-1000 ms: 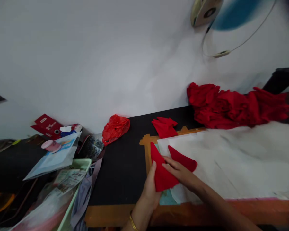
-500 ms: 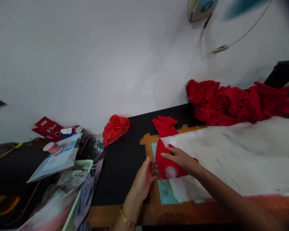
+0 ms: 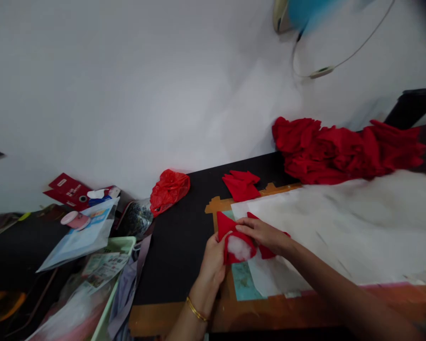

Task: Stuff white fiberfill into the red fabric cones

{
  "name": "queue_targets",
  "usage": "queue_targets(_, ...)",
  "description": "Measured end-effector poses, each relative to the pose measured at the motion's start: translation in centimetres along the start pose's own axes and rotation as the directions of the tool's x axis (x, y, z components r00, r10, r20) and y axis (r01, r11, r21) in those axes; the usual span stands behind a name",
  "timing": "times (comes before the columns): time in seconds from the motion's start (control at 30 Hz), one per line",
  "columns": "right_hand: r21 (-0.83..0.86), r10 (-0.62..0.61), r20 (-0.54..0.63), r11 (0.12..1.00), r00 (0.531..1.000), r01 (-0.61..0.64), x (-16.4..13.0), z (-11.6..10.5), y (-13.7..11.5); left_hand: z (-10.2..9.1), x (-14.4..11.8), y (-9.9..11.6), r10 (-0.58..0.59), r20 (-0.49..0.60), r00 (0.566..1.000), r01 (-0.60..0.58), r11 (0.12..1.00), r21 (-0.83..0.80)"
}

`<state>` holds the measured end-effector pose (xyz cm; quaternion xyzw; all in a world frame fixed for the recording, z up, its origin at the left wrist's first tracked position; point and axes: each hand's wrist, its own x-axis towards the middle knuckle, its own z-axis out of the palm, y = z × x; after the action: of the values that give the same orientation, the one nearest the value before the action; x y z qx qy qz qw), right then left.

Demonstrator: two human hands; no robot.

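While hands (image 3: 234, 246) hold cone (image 3: 230, 232), print blurs.

Both hands are on a small red cloth pouch (image 3: 234, 237) near the front edge of the black table (image 3: 184, 232). The left hand (image 3: 213, 260) grips its open end, where white stuffing (image 3: 238, 247) shows, and the right hand (image 3: 264, 233) has its fingers on top of it. Underneath is a white sheet (image 3: 341, 227). Further back there's a small folded red stack (image 3: 242, 184), a big heap of red fabric (image 3: 344, 149) by the wall and a crumpled red plastic bag (image 3: 169, 189). Off to the left it's clutter, with a green tray (image 3: 122, 244) full of papers.
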<state>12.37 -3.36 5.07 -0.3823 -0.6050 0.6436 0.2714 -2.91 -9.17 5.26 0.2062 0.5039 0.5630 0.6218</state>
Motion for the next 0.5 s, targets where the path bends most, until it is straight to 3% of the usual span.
queue_targets(0.13, 0.061, 0.038, 0.102, 0.997, 0.994, -0.045, -0.5, -0.2, 0.1, 0.2, -0.3, 0.2, 0.014, 0.012, 1.000, -0.014, 1.000, 0.006)
queue_targets(0.27, -0.045, -0.024, -0.006, 0.999, 1.000, 0.024, 0.3, -0.1, 1.1, 0.4, -0.6, -0.2, -0.030, 0.010, 1.000, 0.029, 0.999, 0.033)
queue_targets(0.33, -0.122, -0.094, -0.137, 0.990, 0.986, 0.077, 0.3, -0.1, 1.1, 0.2, -0.5, -0.2, -0.037, 0.000, 0.999, 0.037, 0.999, 0.027)
queue_targets(0.37, -0.200, -0.171, -0.242, 0.972, 0.955, 0.123, 0.1, -0.1, 0.9, 0.1, -0.4, -0.2, -0.044, -0.006, 0.999, 0.044, 0.999, 0.011)
queue_targets(0.43, -0.413, -0.381, -0.407, 0.887, 0.830, 0.205, -1.0, 0.2, 0.5, -0.1, 0.0, -0.1, -0.070, -0.021, 0.997, 0.069, 0.996, -0.058)
queue_targets(0.5, -0.589, -0.571, -0.405, 0.760, 0.714, 0.274, -2.4, 0.8, 0.4, -0.1, 0.5, 0.1, -0.116, -0.035, 0.993, 0.109, 0.979, -0.173)
